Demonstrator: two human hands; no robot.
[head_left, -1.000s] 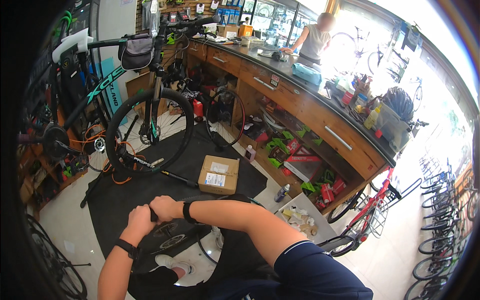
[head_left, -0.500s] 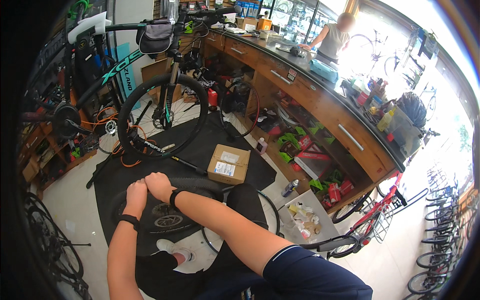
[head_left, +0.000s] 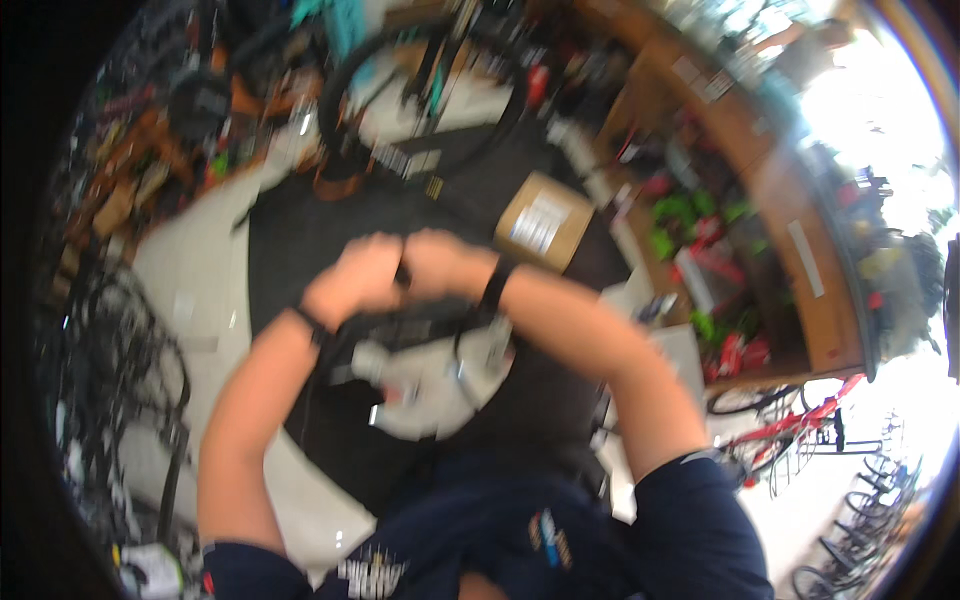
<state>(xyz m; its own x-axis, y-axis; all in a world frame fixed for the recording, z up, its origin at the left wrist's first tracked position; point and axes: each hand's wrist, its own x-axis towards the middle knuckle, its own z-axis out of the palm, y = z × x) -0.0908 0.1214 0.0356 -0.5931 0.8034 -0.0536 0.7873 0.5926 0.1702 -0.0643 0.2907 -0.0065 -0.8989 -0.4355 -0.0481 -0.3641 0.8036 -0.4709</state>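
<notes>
Gripping a black rubber bicycle tyre (head_left: 404, 272) between them above the black floor mat (head_left: 300, 240), left hand (head_left: 352, 282) and right hand (head_left: 445, 265) are clenched; uneven pull risks slippage.

The person wears a dark navy short-sleeved shirt (head_left: 560, 540) with a small multicoloured emblem on the chest and pale lettering lower on the front. The forearms are bare below the sleeves. A black band circles the wrist above the left hand (head_left: 352, 285), and another sits above the right hand (head_left: 445, 265).
</notes>
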